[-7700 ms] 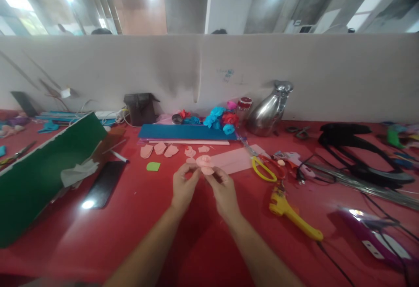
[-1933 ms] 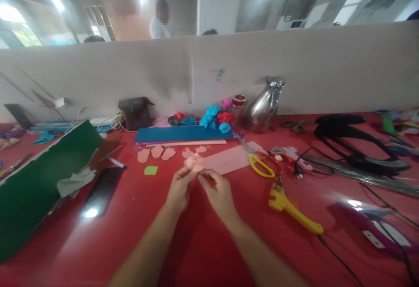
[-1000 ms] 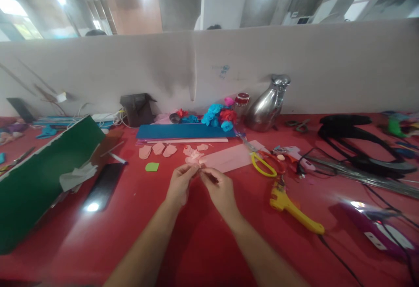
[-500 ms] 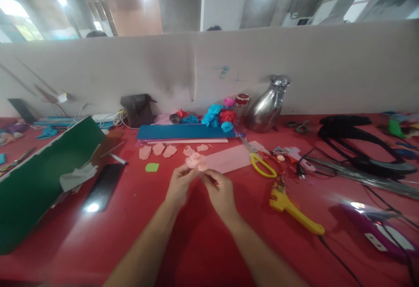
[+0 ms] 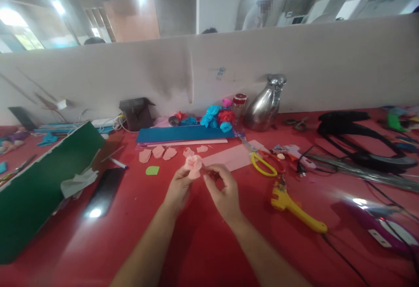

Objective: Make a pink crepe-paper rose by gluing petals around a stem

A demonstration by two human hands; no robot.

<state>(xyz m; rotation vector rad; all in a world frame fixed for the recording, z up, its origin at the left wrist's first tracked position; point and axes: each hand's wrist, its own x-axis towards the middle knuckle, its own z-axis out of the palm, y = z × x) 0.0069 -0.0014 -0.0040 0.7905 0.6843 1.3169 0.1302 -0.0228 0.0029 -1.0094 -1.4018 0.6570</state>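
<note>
A small pink paper flower (image 5: 193, 165) is held above the red table (image 5: 137, 226) at the middle. My left hand (image 5: 177, 188) pinches it from below, fingers closed on its base. My right hand (image 5: 222, 188) sits just to the right, fingers curled together close to the flower's edge; whether it grips the flower I cannot tell. Loose pink petals (image 5: 157, 152) lie in a row just beyond my hands, with a pink paper sheet (image 5: 234, 158) to their right.
Yellow-handled scissors (image 5: 261, 164), a yellow glue gun (image 5: 296, 211) and cables lie right. A green board (image 5: 42, 178), a black phone (image 5: 104, 186) and a green scrap (image 5: 152, 170) lie left. Blue sheet (image 5: 183, 133), finished paper flowers (image 5: 218, 118) and a steel jug (image 5: 263, 103) stand by the partition.
My right hand has drawn slightly back from the flower and curled more. The flower has turned a little in my left fingers. A person now shows beyond the partition.
</note>
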